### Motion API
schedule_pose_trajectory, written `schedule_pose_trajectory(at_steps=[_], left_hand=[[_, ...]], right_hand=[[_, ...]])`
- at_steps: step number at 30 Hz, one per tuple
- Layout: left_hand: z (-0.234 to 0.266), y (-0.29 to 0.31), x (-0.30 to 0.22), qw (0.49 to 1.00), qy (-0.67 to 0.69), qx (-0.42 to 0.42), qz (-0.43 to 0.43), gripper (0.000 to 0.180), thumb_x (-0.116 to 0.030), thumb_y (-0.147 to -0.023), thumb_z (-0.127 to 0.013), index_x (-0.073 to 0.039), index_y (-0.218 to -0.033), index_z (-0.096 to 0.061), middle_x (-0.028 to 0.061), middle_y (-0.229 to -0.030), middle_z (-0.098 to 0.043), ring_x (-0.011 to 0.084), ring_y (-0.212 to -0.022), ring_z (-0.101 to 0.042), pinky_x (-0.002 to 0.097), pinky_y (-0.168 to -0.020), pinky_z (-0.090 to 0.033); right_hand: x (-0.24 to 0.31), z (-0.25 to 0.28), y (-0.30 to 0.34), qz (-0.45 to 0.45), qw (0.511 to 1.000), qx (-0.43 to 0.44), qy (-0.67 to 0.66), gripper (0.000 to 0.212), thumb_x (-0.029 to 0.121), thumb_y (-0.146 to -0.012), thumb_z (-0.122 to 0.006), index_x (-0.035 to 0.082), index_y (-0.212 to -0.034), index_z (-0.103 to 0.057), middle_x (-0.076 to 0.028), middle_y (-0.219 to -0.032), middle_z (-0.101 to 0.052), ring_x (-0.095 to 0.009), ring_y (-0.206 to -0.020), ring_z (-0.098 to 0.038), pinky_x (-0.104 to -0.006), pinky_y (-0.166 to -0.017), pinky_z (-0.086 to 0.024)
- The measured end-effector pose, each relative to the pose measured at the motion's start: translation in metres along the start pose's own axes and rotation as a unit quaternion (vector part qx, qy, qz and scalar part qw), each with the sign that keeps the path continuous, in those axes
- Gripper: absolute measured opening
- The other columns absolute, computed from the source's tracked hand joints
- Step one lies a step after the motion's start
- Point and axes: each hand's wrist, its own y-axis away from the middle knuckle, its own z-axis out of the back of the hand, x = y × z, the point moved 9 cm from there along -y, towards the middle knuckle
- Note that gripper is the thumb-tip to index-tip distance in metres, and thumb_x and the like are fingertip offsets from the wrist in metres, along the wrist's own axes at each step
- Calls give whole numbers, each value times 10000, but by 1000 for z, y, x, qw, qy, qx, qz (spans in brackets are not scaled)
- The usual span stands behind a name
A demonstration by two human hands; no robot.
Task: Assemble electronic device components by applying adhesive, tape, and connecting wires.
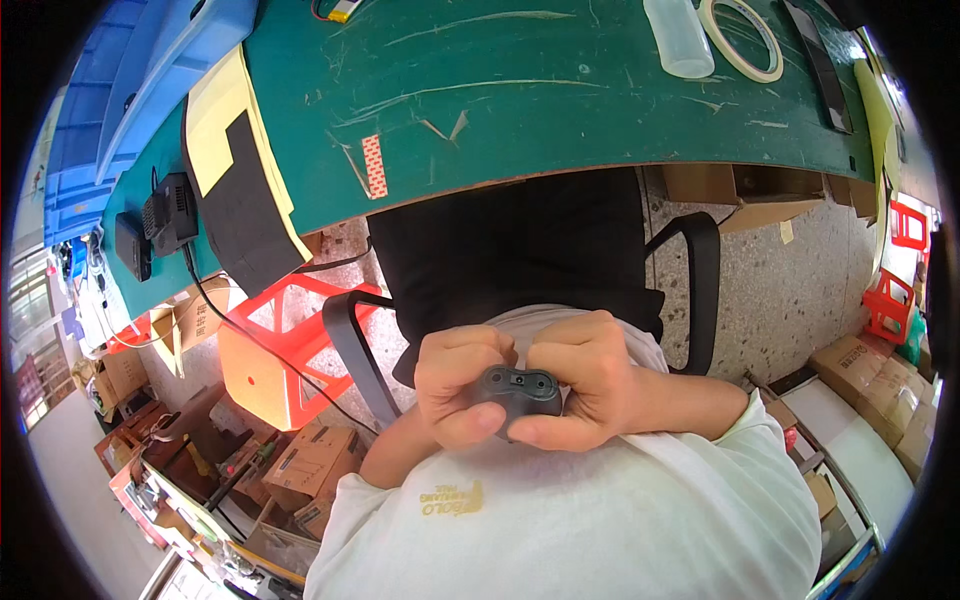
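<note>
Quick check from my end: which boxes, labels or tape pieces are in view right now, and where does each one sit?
Cardboard boxes: brown, stacked on the floor at right.
Cardboard boxes: brown, clustered on the floor at lower left.
Open box: brown, under the green table edge.
Tape strip: small red-and-white rectangle stuck on the table.
Tape roll: cream ring, on the table at top right.
No screens show.

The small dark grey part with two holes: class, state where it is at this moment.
In the head view, the small dark grey part sits low at centre, pinched between the left hand and right hand, close against the white shirt, below the green table's edge.
</note>
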Motion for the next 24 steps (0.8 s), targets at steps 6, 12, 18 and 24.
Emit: schedule_pose_trajectory(at_steps=[6, 12, 18, 24], left_hand=[[3, 2, 7, 998, -11, -62, -13, 393, -310, -843, -631, 80, -868, -588, 141, -758, -535, 210, -623, -514, 309, -535, -401], [-4, -25, -7, 992, -103, -4, -74, 491, -375, -944, -556, 56, -1176, -521, 255, -1085, -609, 286, -892, -620, 358, -782, -509], [28, -3, 53, 936, 231, -201, 172, 297, -267, -979, -571, -45, -1133, -449, 221, -1067, -618, 256, -853, -650, 363, -750, -549], [16, 6, 78, 904, 291, -191, 250, 236, -301, -1014, -489, -98, -1127, -448, 222, -1002, -617, 280, -787, -625, 353, -675, -528]], right_hand=[[9, 15, -7, 91, 990, -24, 104, 418, 345, -748, -724, 71, -579, -457, -50, -515, -404, -200, -386, -397, -314, -369, -318], [30, 24, -13, 198, 922, -82, 322, 495, 462, -727, -767, 82, -631, -464, -37, -574, -402, -186, -446, -442, -293, -395, -345], [43, 158, -26, 74, 851, -299, 426, 236, 68, -763, -755, 65, -671, -537, -56, -624, -532, -204, -494, -466, -301, -465, -376], [32, 239, -58, -17, 757, -257, 600, 251, 118, -746, -758, 51, -960, -646, -100, -1002, -630, -306, -970, -576, -411, -841, -462]])
